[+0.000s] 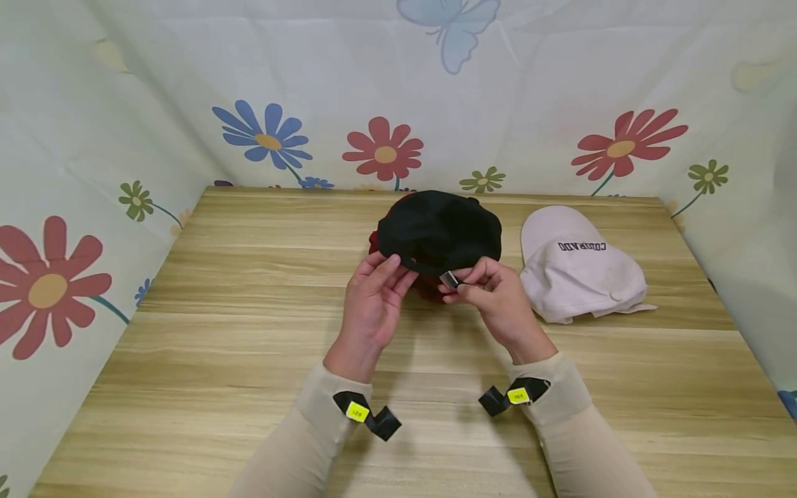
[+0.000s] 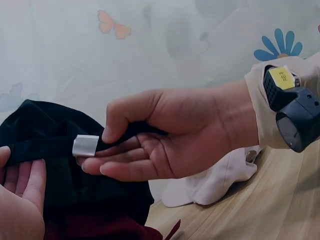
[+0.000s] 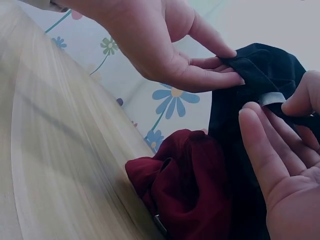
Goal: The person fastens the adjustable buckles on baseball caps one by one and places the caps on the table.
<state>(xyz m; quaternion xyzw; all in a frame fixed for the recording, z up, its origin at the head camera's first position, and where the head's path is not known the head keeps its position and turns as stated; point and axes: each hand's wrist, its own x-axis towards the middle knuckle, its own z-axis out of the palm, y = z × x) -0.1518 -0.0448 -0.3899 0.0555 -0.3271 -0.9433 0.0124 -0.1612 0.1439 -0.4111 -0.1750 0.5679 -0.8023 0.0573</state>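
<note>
A black cap (image 1: 438, 232) is held up at the middle of the table, its back strap facing the person. My left hand (image 1: 376, 297) pinches the cap's edge and strap at the left, thumb on top. The right hand (image 1: 498, 301) pinches the strap beside its silver metal buckle (image 2: 86, 145), thumb against fingers. In the left wrist view the strap runs through the buckle into the right hand. A dark red cap (image 3: 187, 187) lies beneath and behind the black one, mostly hidden in the head view.
A pale pink cap with dark lettering (image 1: 582, 270) lies on the wooden table (image 1: 249, 332), to the right of the hands. A white cloth backdrop with printed flowers (image 1: 529, 90) stands behind the table and at its sides.
</note>
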